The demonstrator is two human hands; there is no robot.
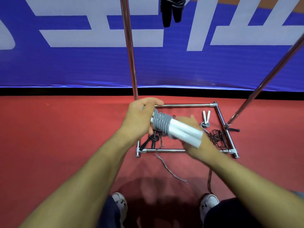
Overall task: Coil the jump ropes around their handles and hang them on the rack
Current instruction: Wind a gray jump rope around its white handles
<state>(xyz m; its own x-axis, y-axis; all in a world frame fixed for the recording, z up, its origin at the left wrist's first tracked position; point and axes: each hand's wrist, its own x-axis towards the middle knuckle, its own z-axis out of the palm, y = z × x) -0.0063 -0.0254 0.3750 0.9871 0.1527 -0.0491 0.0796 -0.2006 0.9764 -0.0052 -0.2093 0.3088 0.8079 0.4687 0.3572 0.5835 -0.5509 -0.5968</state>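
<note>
My left hand [139, 119] grips the top end of two white jump-rope handles [184, 134] held side by side, with grey rope [160, 123] coiled around them. My right hand [195, 142] lies blurred behind the handles' lower end; its grip cannot be made out. A loose grey rope tail [171, 171] trails down onto the red floor. A black coiled jump rope [171, 10] hangs at the top of the rack. Inside the rack's base frame [182, 105] lie a second white-handled grey rope [206, 118] and tangled black ropes [217, 139].
Two chrome uprights [130, 51] [266, 79] rise from the rack base. A blue banner wall [65, 66] stands behind it. Black handles [148, 143] lie at the base's left corner. My two white shoes [119, 202] [209, 203] stand on the red floor.
</note>
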